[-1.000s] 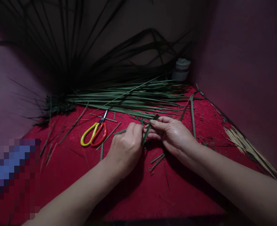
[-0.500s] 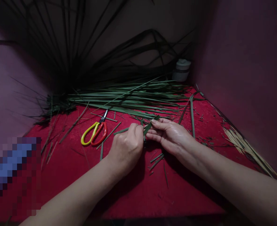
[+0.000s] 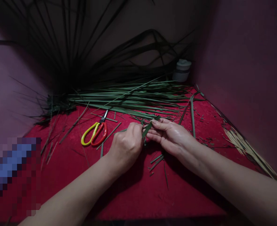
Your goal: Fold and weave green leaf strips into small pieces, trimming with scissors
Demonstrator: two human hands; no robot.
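Item: one green strip [image 3: 148, 129], mid-counter, held in front of me between both hands, slanting up toward its far end.

Right hand [image 3: 169, 133]: grip clamped on the strip, thumb above, fingers beneath; I judge this pinch is for steering the end while leaving its face exposed.

Left hand [image 3: 126, 146]: fingers curled together. Knuckles hide the contact from my camera, but green shows at both sides, so I judge this grip clamped on the strip's nearer part as an anchor. Whether all the green there is one piece, I cannot tell.

Scissors [image 3: 99, 133], one pair: yellow and red handles nearest me, blades pointing away; left of the left hand, apart from it, I judge parked for easy reach.

Leaves [image 3: 129, 100], one heap: laid lengthwise across the back of the red counter [image 3: 166, 204], beyond both hands, presumably to leave working room.

Scraps [image 3: 156, 163], several: below the hands, loose clutter.

Sticks [image 3: 244, 146], one pale bundle: along the right edge, by the wall [image 3: 244, 62].

Jar [image 3: 182, 70], lidded, white: back right, in shadow.

Fronds [image 3: 75, 37], dark: behind the heap; too dim for detail.
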